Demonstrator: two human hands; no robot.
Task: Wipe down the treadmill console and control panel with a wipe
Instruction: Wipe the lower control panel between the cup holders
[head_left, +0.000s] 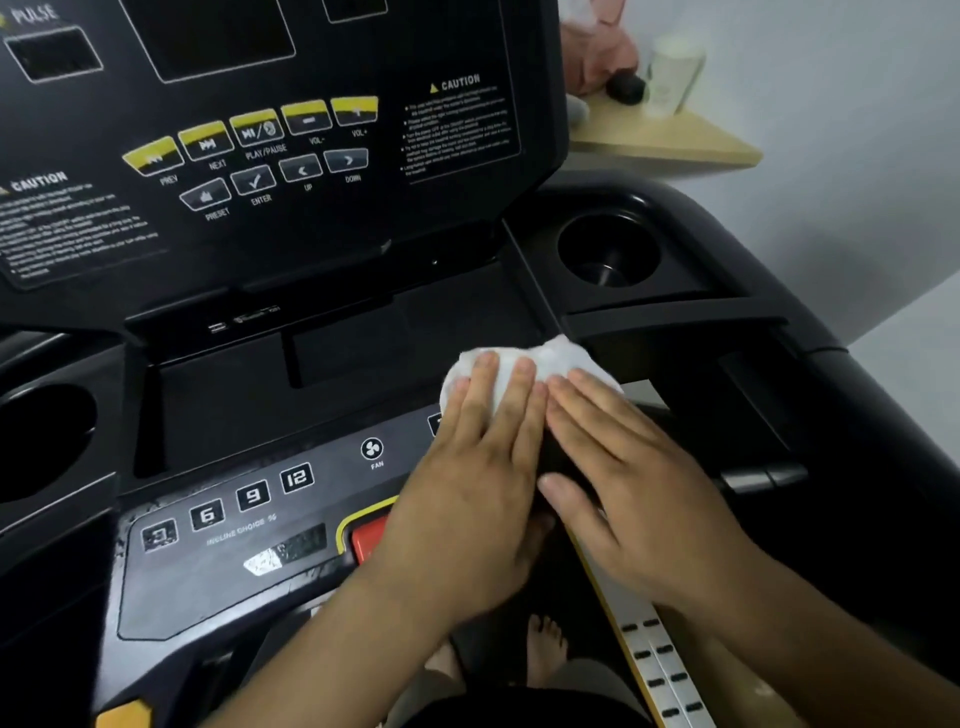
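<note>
A crumpled white wipe (550, 358) lies on the right part of the treadmill's lower control panel (223, 566). My left hand (467, 499) lies flat with its fingertips pressing on the wipe. My right hand (634, 483) lies flat beside it, fingers extended, touching the wipe's right edge. The upright black console (291, 171) with yellow media buttons and caution labels rises behind. The panel's left part looks streaked with moisture. Number buttons 3, 6, 9 and 12 and a fan button (372, 449) show left of my hands.
A red stop button (366, 535) with a yellow border sits partly under my left wrist. Cup holders lie at right (608, 254) and left (41, 441). A wooden shelf (670, 140) with a white bottle stands behind the console. My bare feet show below on the belt.
</note>
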